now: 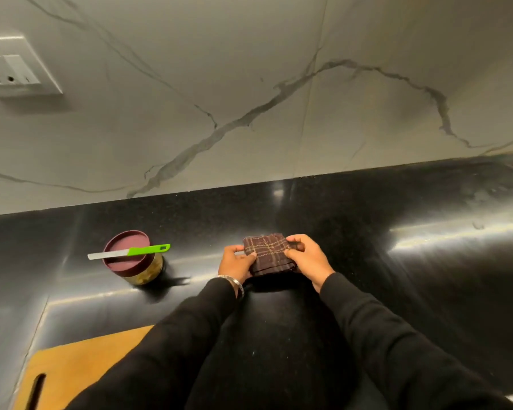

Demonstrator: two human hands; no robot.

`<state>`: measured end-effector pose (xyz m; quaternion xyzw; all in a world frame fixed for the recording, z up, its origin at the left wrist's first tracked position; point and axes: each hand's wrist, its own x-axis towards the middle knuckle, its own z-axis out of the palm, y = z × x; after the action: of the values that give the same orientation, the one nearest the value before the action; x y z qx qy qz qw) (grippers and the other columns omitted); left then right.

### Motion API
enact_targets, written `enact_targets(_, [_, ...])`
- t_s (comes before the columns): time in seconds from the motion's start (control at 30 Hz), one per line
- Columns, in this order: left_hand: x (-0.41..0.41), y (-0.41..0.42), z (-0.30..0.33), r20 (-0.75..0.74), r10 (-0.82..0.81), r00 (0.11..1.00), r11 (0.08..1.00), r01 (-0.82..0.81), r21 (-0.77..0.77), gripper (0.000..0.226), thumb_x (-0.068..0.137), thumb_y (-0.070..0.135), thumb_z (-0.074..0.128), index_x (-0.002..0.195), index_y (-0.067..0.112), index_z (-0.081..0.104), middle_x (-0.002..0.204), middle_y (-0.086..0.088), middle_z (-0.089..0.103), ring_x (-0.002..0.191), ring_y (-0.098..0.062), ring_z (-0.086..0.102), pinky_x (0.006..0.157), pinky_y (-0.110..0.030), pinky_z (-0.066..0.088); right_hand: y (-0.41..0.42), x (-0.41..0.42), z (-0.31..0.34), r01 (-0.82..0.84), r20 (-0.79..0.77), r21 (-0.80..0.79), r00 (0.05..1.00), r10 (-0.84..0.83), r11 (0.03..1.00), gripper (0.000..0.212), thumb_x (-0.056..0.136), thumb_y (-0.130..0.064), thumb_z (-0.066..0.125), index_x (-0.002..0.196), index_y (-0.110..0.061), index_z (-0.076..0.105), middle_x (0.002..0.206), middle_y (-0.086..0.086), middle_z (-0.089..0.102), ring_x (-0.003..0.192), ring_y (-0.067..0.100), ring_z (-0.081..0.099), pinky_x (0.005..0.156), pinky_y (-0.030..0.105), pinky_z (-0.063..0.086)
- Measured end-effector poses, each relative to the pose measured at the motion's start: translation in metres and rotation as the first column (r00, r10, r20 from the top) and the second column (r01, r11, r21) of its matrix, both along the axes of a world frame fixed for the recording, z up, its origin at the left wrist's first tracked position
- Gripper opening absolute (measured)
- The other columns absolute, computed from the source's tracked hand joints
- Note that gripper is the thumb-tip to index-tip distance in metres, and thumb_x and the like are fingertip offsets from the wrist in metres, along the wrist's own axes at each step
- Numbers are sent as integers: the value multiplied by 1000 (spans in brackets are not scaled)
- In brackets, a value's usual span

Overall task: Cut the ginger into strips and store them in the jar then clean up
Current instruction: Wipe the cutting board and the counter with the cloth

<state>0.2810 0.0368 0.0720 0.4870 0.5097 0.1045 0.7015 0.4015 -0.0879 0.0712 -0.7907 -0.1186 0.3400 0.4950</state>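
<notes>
Jar (134, 263) is lidded, knife (129, 251) laid across; right of it, cloth (269, 254) is pinched by left hand (237, 261) and right hand (307, 257)

Both my arms reach forward in black sleeves, wrists close together. My left hand (237, 261) curls its fingers (249, 256) and thumb round the left edge of the folded cloth (269, 253); a metal bangle (234, 283) sits at that wrist. My right hand (305, 257) pinches the cloth's right edge, thumb on top, fingers bent over the corner.
</notes>
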Motion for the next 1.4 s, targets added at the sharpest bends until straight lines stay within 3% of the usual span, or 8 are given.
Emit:
enact_targets(0.17, [42, 39, 10, 31, -3, 1000, 993, 0, 117, 32, 96, -2, 61, 125, 5, 48, 99, -14, 63, 74, -14, 61, 50, -21, 54, 37, 46, 10, -6, 45, 44, 999, 4, 999, 17, 94, -6, 65, 109, -15, 64, 103, 2, 66, 94, 16, 64, 70, 24, 50])
enact_targets(0.27, [60, 59, 15, 13, -71, 997, 980, 67, 188, 35, 96, -3, 60, 128, 4, 47, 93, -5, 61, 73, -10, 58, 46, -15, 49, 57, 72, 9, -15, 5, 53, 1000, 15, 999, 26, 93, -10, 65, 117, -18, 60, 113, 7, 64, 103, 21, 64, 87, 39, 57])
enact_targets(0.37, [66, 70, 12, 0, -119, 993, 973, 116, 201, 40, 97, -2, 58, 134, 5, 44, 113, -9, 62, 80, -10, 60, 49, -12, 50, 69, 85, 3, 49, -213, 55, 976, -36, 997, 51, 87, -17, 68, 134, -21, 49, 123, 7, 62, 112, 25, 62, 98, 50, 53])
enact_targets(0.5, [64, 76, -1, -16, -132, 991, 971, 132, 201, 42, 97, -4, 57, 136, 3, 44, 125, -17, 63, 91, -18, 64, 55, -17, 52, 73, 79, -3, 11, -342, 59, 940, 10, 998, 19, 93, -13, 63, 111, -15, 70, 116, 13, 71, 109, 25, 66, 99, 47, 53])
enact_targets(0.73, [82, 103, -7, -37, -190, 981, 945, 193, 264, 44, 95, -7, 56, 136, 9, 49, 123, -16, 65, 104, -29, 67, 73, -35, 57, 91, 95, -11, 92, -256, 181, 966, -43, 979, 45, 94, -6, 67, 137, -13, 56, 125, 6, 66, 110, 21, 66, 86, 39, 58])
enact_targets(1.0, [136, 139, -34, -173, -247, 953, 887, 294, 355, 54, 87, -4, 64, 138, 14, 55, 117, -9, 70, 107, -27, 69, 95, -51, 56, 118, 133, -11, 125, -26, 129, 992, -122, 984, 44, 90, -2, 70, 132, -12, 60, 124, 6, 59, 123, 22, 56, 102, 46, 52])
enact_targets(1.27, [142, 135, -42, -207, -231, 951, 875, 296, 383, 39, 90, -5, 63, 126, 10, 65, 81, 2, 66, 88, -23, 68, 87, -41, 59, 125, 143, -31, 117, 173, -65, 979, -105, 991, 41, 85, -20, 79, 124, -16, 66, 116, 5, 66, 104, 18, 62, 97, 35, 52])
enact_targets(1.4, [144, 140, -46, -241, -224, 944, 855, 309, 416, 33, 90, -1, 65, 120, 11, 70, 88, -1, 70, 94, -25, 70, 92, -42, 58, 129, 144, -31, 132, 203, -54, 972, -118, 990, 43, 85, -24, 80, 125, -15, 67, 114, 5, 68, 104, 19, 64, 97, 35, 53])
